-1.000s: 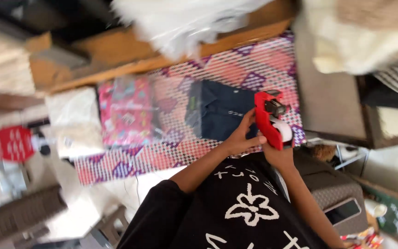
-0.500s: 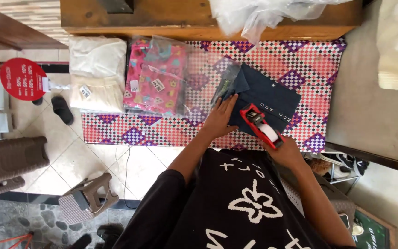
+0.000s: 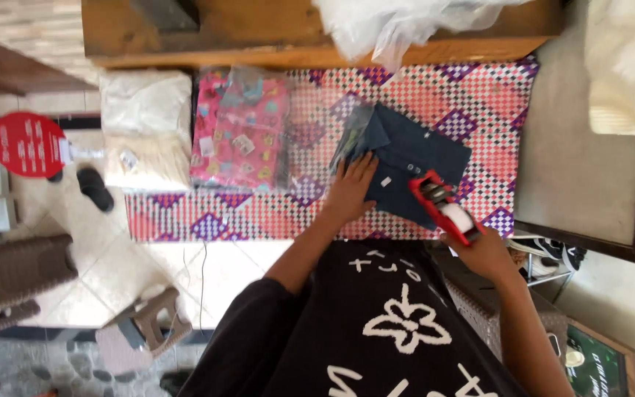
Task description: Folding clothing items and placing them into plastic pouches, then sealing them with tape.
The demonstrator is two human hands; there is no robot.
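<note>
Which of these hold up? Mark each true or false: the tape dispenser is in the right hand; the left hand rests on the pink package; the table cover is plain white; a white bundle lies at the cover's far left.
1. The right hand holds the red tape dispenser: true.
2. The left hand rests on the pink package: false, it presses on the dark blue folded garment.
3. The table cover is plain white: false, it is checked in pink, purple and white.
4. A white bundle lies at the cover's far left: true.
</note>
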